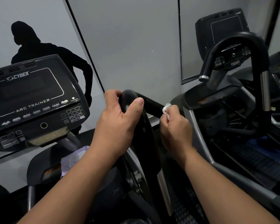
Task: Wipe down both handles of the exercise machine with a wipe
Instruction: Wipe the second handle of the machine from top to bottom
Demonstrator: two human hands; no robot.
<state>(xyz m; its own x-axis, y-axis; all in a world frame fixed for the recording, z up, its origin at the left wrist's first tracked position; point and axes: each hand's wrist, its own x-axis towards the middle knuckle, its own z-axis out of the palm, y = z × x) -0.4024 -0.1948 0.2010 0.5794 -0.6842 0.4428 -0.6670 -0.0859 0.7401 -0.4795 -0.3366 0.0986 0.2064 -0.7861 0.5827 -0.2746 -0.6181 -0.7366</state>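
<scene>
A pale grey wall [132, 46] of flat panels filled the background, split by thin dark seams [84, 46]. A dark silhouette [44, 50] showed on the left panel. To the right stood a second machine [229, 50] marked 750AT, over a dark ribbed floor mat [255, 159]. Light was dim and even.

The light is dim and even, soft on the grey wall [132, 46] and leaving the machine's black parts nearly without detail. The wide lens bends straight lines toward the edges, and the lower corners fall into deep shadow. Faint glare sits on the console [32, 101] screen, and the picture is slightly soft throughout
</scene>
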